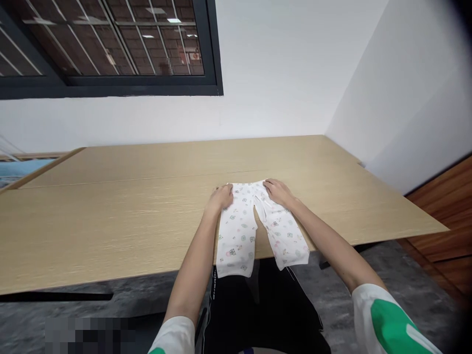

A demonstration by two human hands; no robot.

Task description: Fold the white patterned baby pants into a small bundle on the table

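One left hand (220, 197), one right hand (276, 191), one pair of white printed baby trousers (238, 236), one wooden counter (110, 216), one window (106, 42) at upper left.

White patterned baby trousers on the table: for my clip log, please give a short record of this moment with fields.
Item: white patterned baby trousers, laid flat, legs toward the person, cuffs past the table edge
Left hand: bare left hand on the trousers' far end
Right hand: bare right hand, fingers spread on the far end
Surface: light wood-grain table
Background: black-framed window
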